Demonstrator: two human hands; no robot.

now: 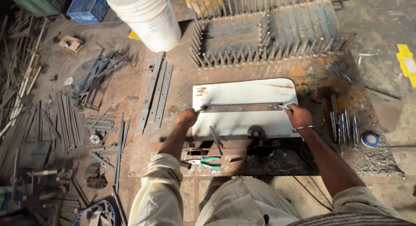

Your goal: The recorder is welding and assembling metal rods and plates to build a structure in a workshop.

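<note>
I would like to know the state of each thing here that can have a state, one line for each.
left hand: closed on the left end of the flat metal strip
right hand: closed on the strip's right end
flat metal strip: lying flat across the white plate
pliers: lying unheld, handles slightly apart
white bucket: upright

A long, flat steel strip (242, 107), grey and rust-flecked, lies level across a white metal plate (245, 94) with rounded far corners and rust stains near its edges. The strip runs left to right, parallel to the plate's near edge, each end pinched by one of the hands.
</note>
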